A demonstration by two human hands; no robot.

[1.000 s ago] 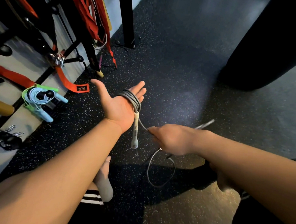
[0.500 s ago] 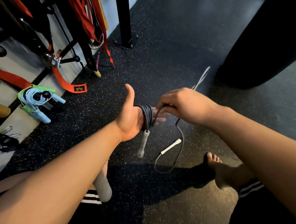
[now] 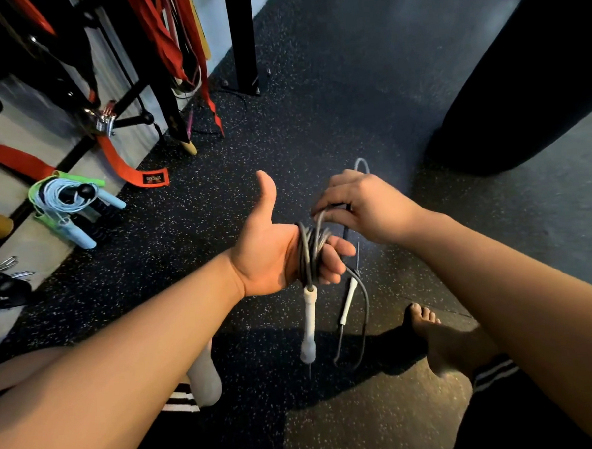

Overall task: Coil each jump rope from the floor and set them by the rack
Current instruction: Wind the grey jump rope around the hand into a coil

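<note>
Left hand [image 3: 269, 256]: raised in mid-frame with the palm showing, thumb pointing up and fingers loosely bent rather than closed.
Thin grey jump rope [image 3: 308, 254]: wound in several turns around the left hand's fingers, with a loose loop trailing below them.
Slim white handles: one [image 3: 309, 321] hangs straight down from the coil just under the left hand; the other [image 3: 347, 304] dangles just to the right of the first one.
Right hand [image 3: 365, 207]: just right of and above the left hand, fingers curled and pinching a strand of the grey jump rope that runs to the coil.
Light blue and green jump ropes [image 3: 63, 202]: bundled together, well to the left of the left hand, at the foot of the black metal rack [image 3: 137, 95].
Orange strap [image 3: 120, 165]: hangs from the rack, its end on the floor up and left of the left hand.
Speckled black rubber floor [image 3: 218, 201]: beneath the left hand.
Bare foot [image 3: 434, 333]: on the floor, below and right of the left hand.
</note>
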